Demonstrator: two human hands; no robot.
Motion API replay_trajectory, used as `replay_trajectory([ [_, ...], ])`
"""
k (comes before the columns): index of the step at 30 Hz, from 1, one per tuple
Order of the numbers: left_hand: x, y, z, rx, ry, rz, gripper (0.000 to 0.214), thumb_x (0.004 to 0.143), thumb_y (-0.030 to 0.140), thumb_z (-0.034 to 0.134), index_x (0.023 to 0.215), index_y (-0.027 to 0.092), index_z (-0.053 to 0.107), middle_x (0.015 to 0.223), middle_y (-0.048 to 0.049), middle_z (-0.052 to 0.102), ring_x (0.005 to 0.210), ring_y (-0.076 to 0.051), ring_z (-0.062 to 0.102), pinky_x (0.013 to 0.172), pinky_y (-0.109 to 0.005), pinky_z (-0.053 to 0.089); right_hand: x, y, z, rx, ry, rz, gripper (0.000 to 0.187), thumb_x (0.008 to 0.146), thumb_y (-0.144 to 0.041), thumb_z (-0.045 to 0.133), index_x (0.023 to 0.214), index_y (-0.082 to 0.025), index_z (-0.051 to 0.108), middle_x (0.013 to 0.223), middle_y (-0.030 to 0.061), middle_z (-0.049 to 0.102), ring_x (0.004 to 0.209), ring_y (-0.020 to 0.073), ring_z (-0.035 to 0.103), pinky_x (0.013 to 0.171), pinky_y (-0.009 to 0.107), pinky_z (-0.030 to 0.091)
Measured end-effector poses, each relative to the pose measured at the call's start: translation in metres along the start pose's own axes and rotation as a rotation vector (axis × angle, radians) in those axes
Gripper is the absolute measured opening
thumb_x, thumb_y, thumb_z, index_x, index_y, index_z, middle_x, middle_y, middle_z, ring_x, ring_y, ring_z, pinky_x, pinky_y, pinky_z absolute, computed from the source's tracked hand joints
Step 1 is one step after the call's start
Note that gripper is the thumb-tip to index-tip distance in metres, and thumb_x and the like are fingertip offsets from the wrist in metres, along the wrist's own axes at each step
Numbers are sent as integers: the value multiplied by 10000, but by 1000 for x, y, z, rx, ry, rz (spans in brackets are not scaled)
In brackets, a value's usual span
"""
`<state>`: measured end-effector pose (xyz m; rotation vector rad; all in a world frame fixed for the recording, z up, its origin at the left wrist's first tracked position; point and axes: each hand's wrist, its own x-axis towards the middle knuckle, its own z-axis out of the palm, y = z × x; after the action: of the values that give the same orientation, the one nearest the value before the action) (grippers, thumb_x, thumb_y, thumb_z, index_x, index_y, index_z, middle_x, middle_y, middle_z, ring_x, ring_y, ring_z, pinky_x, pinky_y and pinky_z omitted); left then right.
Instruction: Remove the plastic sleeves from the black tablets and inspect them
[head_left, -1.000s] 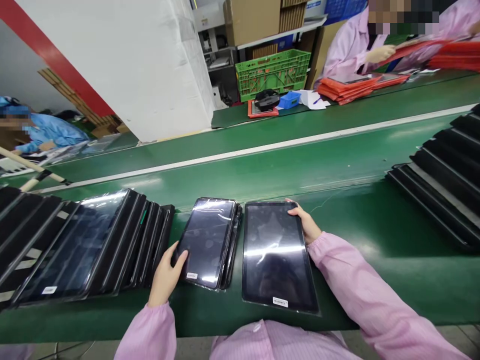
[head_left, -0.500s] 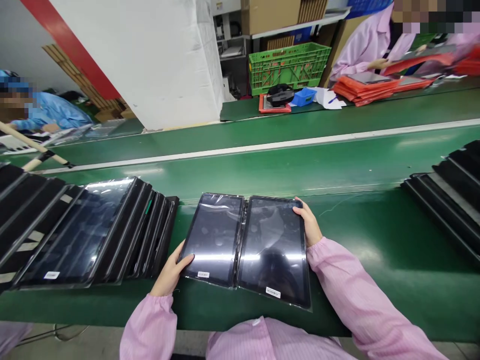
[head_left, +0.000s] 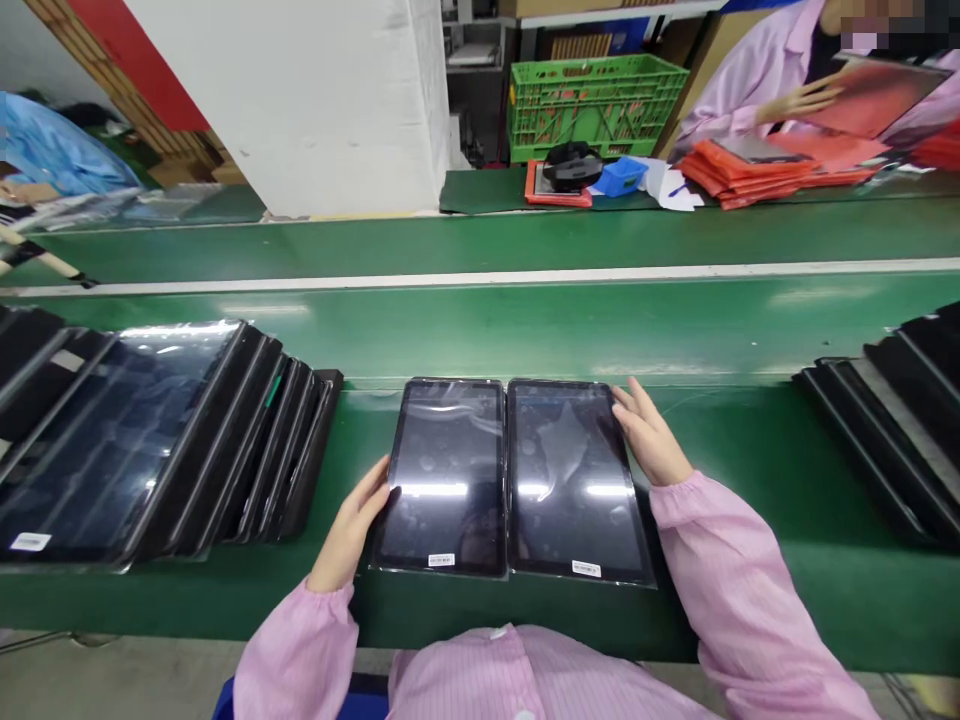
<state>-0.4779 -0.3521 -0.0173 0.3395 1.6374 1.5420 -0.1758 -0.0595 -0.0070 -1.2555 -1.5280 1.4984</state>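
Two dark tablet screens in clear film lie side by side on the green bench, each with a small white label at its lower edge. At the outer edge of the left tablet screen [head_left: 446,450] rests my left hand [head_left: 352,520], its fingers stretched along the side and not wrapped round it. My right hand [head_left: 651,435] touches the upper right edge of the right tablet screen [head_left: 574,450] with fingers extended and partly spread. The undersides of both screens are hidden.
Leaning rows of film-covered screens [head_left: 202,440] stand at left, and more dark panels [head_left: 885,430] at right. Across the green bench [head_left: 480,335] are a green crate [head_left: 592,105], a blue tray [head_left: 621,177] and orange sleeves [head_left: 750,175]. A co-worker in pink [head_left: 739,85] handles an orange-backed panel.
The two screens have gone from tilted in my hands to flat and level on the bench. My grip has loosened at both outer edges. The view has shifted; the co-worker has raised a panel.
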Motion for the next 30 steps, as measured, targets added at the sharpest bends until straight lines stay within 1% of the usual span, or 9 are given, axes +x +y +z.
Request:
replay_trajectory([
  [3,24,7,15,-97,39,13,482,811,393,740,1275,278,672,1520,-30,497,1469,-254,371,1247,-376,224,-37,4,-8,21,-38,65,911,824,-499,637,1595,-266,213,1635,99,318,1495,253,319,1224,417,285],
  [6,38,14,29,-113,17,-10,415,811,373,737,1216,290,710,1492,0,530,1469,-261,371,1241,-361,249,-73,10,-7,55,-89,107,771,849,-464,655,1542,-332,343,1640,21,315,1515,238,272,1240,405,256],
  [10,40,15,35,-76,34,-28,378,837,369,711,1211,317,712,1481,46,536,1480,-249,349,1244,-351,238,-88,12,1,17,-127,64,706,851,-482,665,1498,-350,414,1609,2,382,1481,289,349,1242,461,248],
  [17,40,16,50,-84,-33,53,417,931,355,614,1348,341,613,1528,73,481,1492,-199,325,1236,-286,228,-61,2,-11,-205,-157,42,802,799,-534,698,1503,-296,397,1593,39,407,1464,324,371,1232,450,283],
  [20,42,18,52,-66,-68,81,462,946,369,578,1402,295,563,1574,41,419,1508,-200,286,1240,-292,212,-47,-10,-19,-465,-189,9,892,766,-585,697,1528,-251,375,1569,93,438,1453,374,378,1217,500,306],
  [22,40,17,47,-32,-87,73,533,938,392,580,1449,264,506,1598,11,379,1516,-215,266,1246,-319,213,-35,-26,-17,-716,-142,-63,958,780,-597,671,1559,-160,322,1585,164,392,1461,416,344,1212,564,281],
  [25,28,5,32,-2,-121,45,639,915,440,605,1498,245,431,1618,-24,339,1518,-239,260,1255,-371,212,-11,-54,3,-1004,-96,-302,902,877,-563,568,1564,-53,281,1594,230,341,1481,403,308,1219,567,266],
  [27,14,-9,19,-26,-145,54,666,910,472,611,1503,233,423,1618,-49,338,1513,-259,270,1256,-400,217,8,-67,30,-1071,-210,-475,782,918,-530,522,1530,-65,372,1551,219,424,1457,375,371,1212,536,309],
  [30,-14,-35,7,-44,-190,178,689,922,518,587,1510,206,411,1614,-89,341,1508,-287,276,1253,-422,239,37,-74,76,-1070,-385,-634,611,912,-469,553,1403,-106,561,1446,194,562,1384,373,482,1167,542,386],
])
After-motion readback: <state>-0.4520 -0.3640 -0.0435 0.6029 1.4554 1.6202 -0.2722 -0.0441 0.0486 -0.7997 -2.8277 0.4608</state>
